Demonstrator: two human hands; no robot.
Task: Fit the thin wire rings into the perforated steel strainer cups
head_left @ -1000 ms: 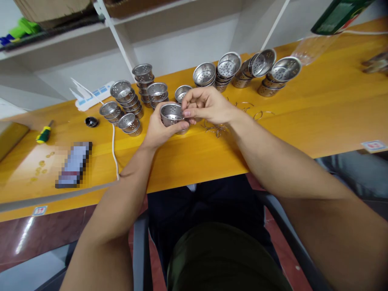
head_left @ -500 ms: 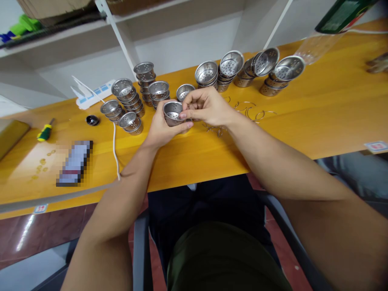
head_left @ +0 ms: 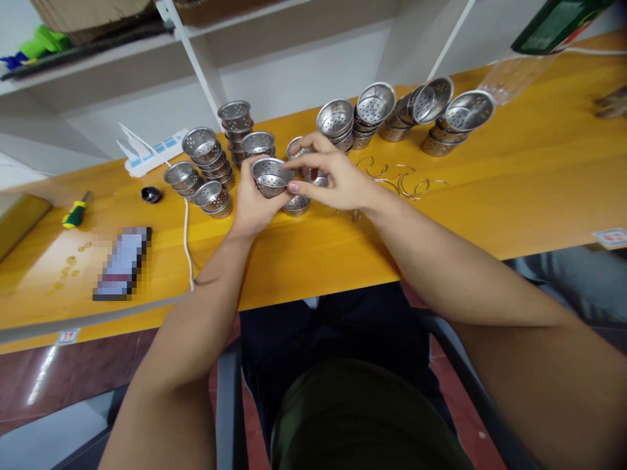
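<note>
My left hand (head_left: 255, 207) is wrapped round a small perforated metal strainer cup (head_left: 270, 185), its open top facing up and towards me. My right hand (head_left: 333, 175) is at the cup's right rim with fingers spread; thumb and index fingertips are apart, touching or very near the rim. Below and behind the hands, another strainer cup (head_left: 296, 207) stands on the table, partly covered. A further small cup (head_left: 292, 145) is half hidden behind my right fingers. Thin curved wire rings (head_left: 404, 183) lie loose to the right of my right hand.
Stacks of strainer cups (head_left: 208, 153) stand at the back left, and more stacks (head_left: 375, 108) at the back right. On the left lie a phone (head_left: 123, 264), a screwdriver (head_left: 75, 214), a white cable (head_left: 187, 241) and a power strip (head_left: 157, 153). A clear plastic bottle (head_left: 514, 78) leans at the right.
The held cup has shifted slightly left and up with my left hand. My right fingers have spread from a pinch at the rim, uncovering a cup standing below.
</note>
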